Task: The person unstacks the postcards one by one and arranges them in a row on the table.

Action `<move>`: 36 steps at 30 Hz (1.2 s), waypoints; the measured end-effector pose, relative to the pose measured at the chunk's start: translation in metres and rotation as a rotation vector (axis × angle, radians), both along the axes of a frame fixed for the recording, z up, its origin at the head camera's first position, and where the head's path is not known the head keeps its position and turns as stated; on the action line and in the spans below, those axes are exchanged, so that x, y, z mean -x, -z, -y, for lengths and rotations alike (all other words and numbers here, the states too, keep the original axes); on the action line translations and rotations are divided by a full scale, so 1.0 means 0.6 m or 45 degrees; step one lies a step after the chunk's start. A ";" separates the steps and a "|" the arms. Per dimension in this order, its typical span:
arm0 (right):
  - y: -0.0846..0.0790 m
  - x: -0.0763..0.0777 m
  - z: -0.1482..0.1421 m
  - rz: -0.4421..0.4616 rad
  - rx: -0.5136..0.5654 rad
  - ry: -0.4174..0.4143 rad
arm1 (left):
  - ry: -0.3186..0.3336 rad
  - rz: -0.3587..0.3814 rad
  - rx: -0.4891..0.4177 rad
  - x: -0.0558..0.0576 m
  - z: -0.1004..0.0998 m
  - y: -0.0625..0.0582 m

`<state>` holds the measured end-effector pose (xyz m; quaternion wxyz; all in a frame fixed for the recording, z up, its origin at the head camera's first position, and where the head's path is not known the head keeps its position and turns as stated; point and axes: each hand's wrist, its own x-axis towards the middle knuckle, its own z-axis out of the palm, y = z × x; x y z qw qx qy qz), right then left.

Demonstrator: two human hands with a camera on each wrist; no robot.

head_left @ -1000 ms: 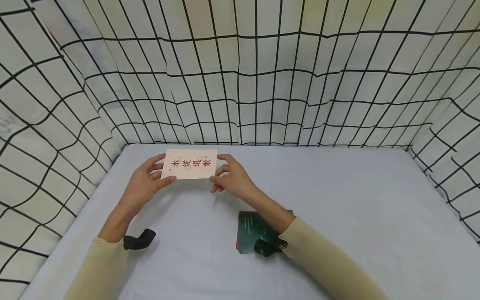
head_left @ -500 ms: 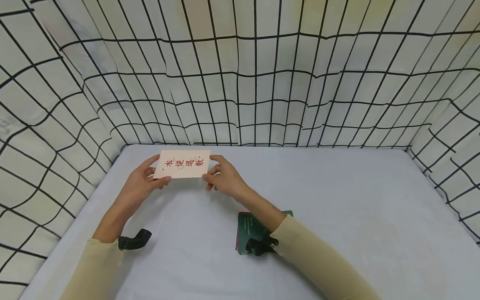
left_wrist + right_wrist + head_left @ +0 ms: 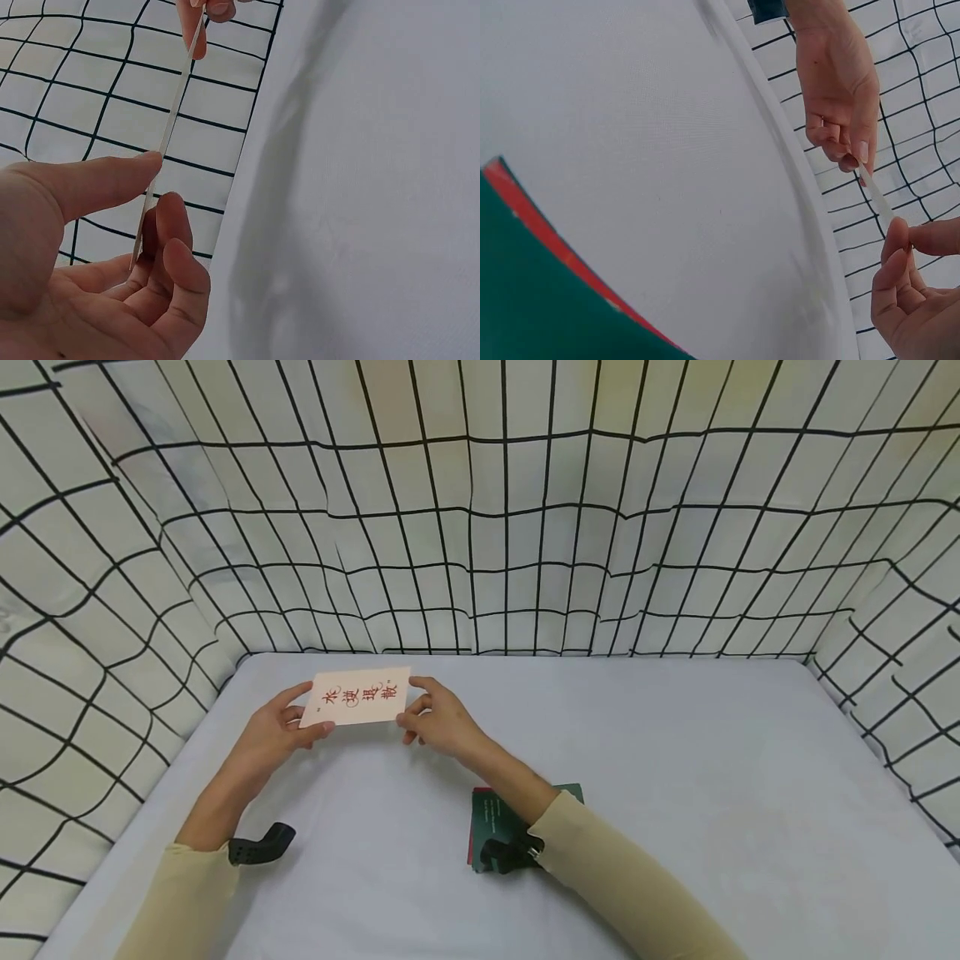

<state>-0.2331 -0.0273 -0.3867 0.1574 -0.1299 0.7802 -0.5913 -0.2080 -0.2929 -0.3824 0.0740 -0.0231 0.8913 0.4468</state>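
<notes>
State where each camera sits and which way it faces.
Head: on the head, facing forward and down; card, left hand, right hand, sleeves show.
Left wrist: worn there, facing the left hand; part of the right hand shows.
Right wrist: worn there, facing the table and right hand; stack and left hand show.
Both wrist views share the card, edge-on.

At the head view's lower centre, the right sleeve [image 3: 626, 872] hides part of the green stack [image 3: 482, 843], its print [image 3: 491, 818] too small to read. The left wrist view's top edge cuts off the right grip [image 3: 192, 24].
</notes>
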 end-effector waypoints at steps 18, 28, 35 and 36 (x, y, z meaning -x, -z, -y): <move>0.001 -0.005 0.029 0.059 0.081 0.004 | -0.023 -0.017 0.096 -0.002 0.032 0.003; 0.000 -0.014 0.058 0.108 0.149 -0.009 | -0.080 0.010 0.130 -0.005 0.055 -0.004; 0.001 -0.015 0.072 0.174 0.153 -0.019 | -0.108 0.006 0.132 -0.005 0.071 -0.003; 0.002 -0.014 0.074 0.183 0.150 -0.022 | -0.111 0.008 0.130 -0.006 0.073 -0.003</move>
